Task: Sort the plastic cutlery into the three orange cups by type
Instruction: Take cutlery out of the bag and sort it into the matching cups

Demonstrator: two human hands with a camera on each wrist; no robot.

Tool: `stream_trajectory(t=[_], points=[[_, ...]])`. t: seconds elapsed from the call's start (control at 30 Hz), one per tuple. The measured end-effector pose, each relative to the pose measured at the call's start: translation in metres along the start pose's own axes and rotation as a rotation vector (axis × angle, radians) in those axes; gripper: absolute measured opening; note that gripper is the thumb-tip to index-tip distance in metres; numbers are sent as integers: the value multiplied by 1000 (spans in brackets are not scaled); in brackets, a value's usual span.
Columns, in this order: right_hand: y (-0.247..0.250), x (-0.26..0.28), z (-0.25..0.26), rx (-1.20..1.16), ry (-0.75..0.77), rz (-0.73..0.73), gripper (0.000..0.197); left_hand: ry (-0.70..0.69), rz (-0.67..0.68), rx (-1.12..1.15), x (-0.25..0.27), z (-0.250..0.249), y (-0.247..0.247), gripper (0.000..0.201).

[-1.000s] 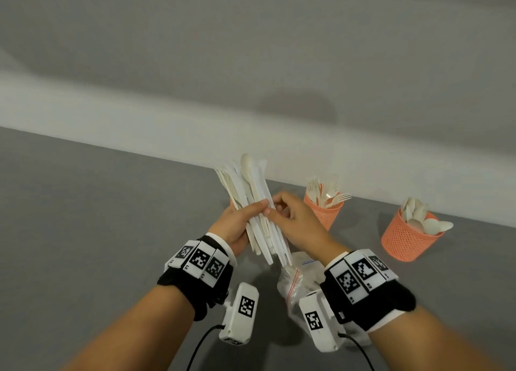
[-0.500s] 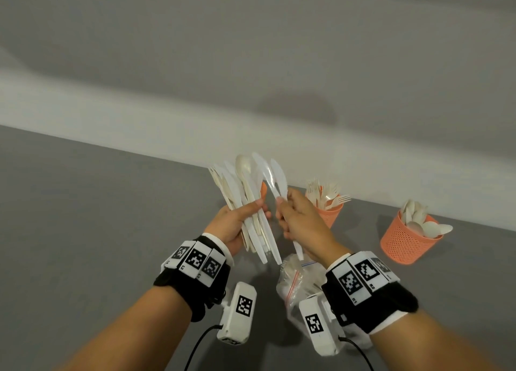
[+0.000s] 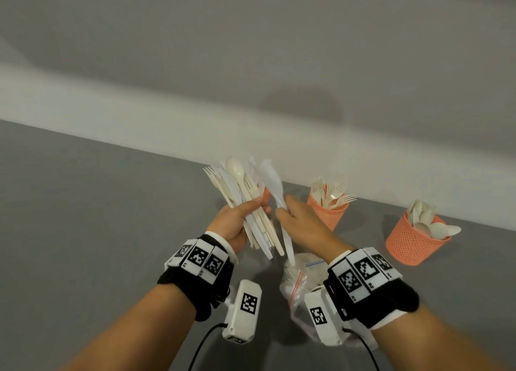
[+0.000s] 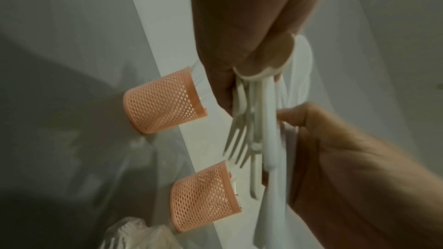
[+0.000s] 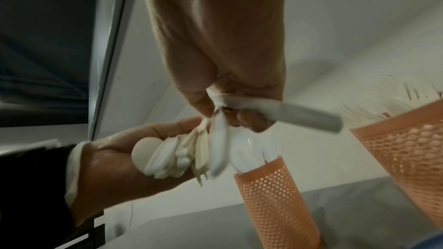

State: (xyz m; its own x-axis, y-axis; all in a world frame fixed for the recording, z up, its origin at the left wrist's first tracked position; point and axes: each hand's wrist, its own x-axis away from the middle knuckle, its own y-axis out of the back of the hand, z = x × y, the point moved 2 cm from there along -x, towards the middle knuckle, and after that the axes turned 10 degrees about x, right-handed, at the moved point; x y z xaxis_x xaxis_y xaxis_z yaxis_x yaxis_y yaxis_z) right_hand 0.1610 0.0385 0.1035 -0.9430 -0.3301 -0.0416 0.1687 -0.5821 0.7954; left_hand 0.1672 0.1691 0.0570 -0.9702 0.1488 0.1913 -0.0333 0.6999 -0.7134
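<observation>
My left hand (image 3: 251, 209) grips a fanned bundle of white and cream cutlery (image 3: 245, 194), with a spoon bowl and fork tines at its top. My right hand (image 3: 282, 211) pinches white knives (image 3: 272, 182) held just right of the bundle. Behind the bundle an orange cup (image 3: 266, 195) is mostly hidden. The right wrist view shows that cup (image 5: 275, 202) holding knives. A second orange cup (image 3: 328, 213) holds forks and a third (image 3: 413, 240) holds spoons. In the left wrist view the bundle (image 4: 242, 135) hangs above two of the cups (image 4: 163, 101).
A crumpled clear zip bag (image 3: 297, 275) lies on the grey table (image 3: 97, 231) under my right wrist. The cups stand near the table's far edge, against a pale wall ledge (image 3: 139, 119).
One second ago both hands held the bundle together. My right hand has since drawn the white knives out and moved them slightly right, apart from the bundle.
</observation>
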Motion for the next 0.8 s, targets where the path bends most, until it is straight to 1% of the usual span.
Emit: stream_trajectory(t=[0.07,0.13,0.23,0.3,0.33,0.37,0.4,0.43,0.47,0.5,0.53,0.6,0.63,0.67,0.7,0.73,0.77,0.8], points=[[3,0,2,-22,11,7,6,8,-8,31,0,-3,0,45],[4,3,9,-45,69,39,6,-10,-53,40,-2,-6,3,36],[-5,5,17,-6,161,138,15,-26,-78,2,-3,-7,4,27],[-11,4,16,33,154,134,22,-3,-71,-12,-2,-8,4,18],[-13,3,15,49,147,117,21,6,-79,-13,-1,-8,3,22],[-14,2,15,75,151,105,17,8,-93,-1,-2,-8,3,28],[-15,2,15,99,169,99,11,4,-114,10,-2,-8,3,28],[-15,2,15,112,190,102,5,-6,-132,27,-2,-9,3,24],[-16,3,16,118,210,105,4,-8,-147,40,-2,-9,2,20],[-16,4,16,124,216,102,10,-5,-152,48,-2,-10,2,20],[-17,3,14,137,214,98,13,-2,-156,52,-2,-10,2,25],[-18,2,13,179,205,86,15,-2,-189,100,-1,-12,2,32],[-19,1,12,186,192,85,14,-7,-209,115,-2,-12,2,29],[-20,-1,10,177,186,84,7,-11,-219,122,-3,-13,2,24],[-20,-2,9,161,185,84,13,-12,-218,126,-2,-14,1,22],[-19,-3,8,159,190,86,23,-20,-210,140,-3,-15,0,24],[-18,-3,7,159,180,102,30,-25,-188,167,-3,-17,0,31],[-15,-3,6,168,172,126,30,-32,-172,204,-2,-19,0,37]])
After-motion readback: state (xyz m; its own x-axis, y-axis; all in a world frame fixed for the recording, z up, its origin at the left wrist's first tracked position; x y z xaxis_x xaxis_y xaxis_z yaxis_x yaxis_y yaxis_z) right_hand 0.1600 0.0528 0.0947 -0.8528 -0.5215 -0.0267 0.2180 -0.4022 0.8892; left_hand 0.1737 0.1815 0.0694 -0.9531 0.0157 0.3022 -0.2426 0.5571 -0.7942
